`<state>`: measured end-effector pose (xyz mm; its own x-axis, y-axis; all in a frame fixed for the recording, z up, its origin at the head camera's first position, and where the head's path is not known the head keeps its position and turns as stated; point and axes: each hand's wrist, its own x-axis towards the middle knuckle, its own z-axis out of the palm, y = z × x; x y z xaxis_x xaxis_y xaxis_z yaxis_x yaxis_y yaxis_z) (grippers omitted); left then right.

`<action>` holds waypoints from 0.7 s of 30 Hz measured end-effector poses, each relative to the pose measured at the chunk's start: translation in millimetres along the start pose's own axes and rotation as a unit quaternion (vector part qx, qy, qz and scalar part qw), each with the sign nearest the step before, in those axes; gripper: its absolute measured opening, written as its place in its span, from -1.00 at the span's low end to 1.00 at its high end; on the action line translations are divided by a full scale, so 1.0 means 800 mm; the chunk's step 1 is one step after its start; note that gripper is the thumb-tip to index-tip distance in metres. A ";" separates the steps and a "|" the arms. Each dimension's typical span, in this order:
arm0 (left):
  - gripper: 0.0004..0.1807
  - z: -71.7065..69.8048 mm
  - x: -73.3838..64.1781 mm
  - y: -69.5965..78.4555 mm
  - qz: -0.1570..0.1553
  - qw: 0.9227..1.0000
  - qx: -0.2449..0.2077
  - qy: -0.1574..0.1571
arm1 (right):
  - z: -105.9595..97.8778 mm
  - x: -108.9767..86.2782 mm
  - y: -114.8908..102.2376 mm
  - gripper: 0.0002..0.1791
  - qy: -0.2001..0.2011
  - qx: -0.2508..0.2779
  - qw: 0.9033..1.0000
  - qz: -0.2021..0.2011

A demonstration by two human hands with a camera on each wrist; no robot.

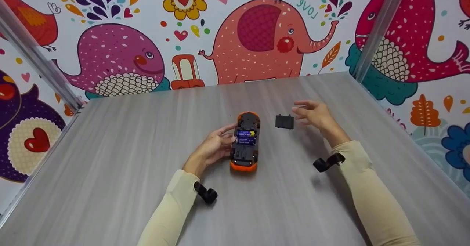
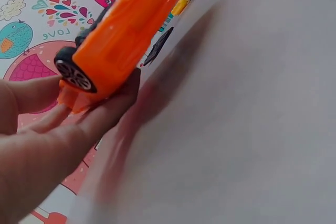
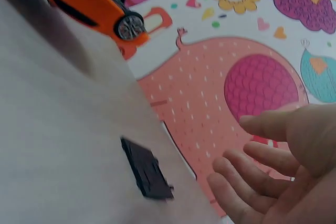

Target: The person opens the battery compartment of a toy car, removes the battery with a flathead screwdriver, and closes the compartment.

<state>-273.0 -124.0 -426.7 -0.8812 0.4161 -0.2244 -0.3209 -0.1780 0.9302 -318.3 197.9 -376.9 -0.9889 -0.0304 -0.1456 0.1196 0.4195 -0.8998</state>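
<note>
My left hand [image 1: 214,145] grips an orange toy car [image 2: 118,40] by its side, fingers under it and thumb along its edge. The car is upside down, its black underside [image 1: 243,152] facing up. Two blue batteries [image 1: 245,140] lie side by side in the open battery compartment. To the right of the car, a black battery cover [image 1: 284,121] lies on the table, also seen in the right wrist view [image 3: 147,170]. My right hand [image 1: 315,114] hovers just beyond the cover's right side, fingers loosely extended and holding nothing.
The grey table [image 1: 128,158] runs back to a wall [image 1: 205,36] printed with cartoon animals. Metal posts [image 1: 378,33] stand at its back corners. In the left wrist view, a small yellow and black object [image 2: 182,2] shows past the cover; its kind is unclear.
</note>
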 end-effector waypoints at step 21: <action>-0.35 0.012 0.000 -0.005 -0.013 0.996 0.053 -0.068 | 0.056 -0.001 0.009 -0.39 -0.163 0.084 0.983 -0.004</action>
<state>-268.4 -114.5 -428.0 -0.8155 0.5374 -0.2148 -0.2988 -0.0731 0.9515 -312.5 160.3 -402.0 -0.9123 -0.3339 -0.2370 0.1510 0.2637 -0.9527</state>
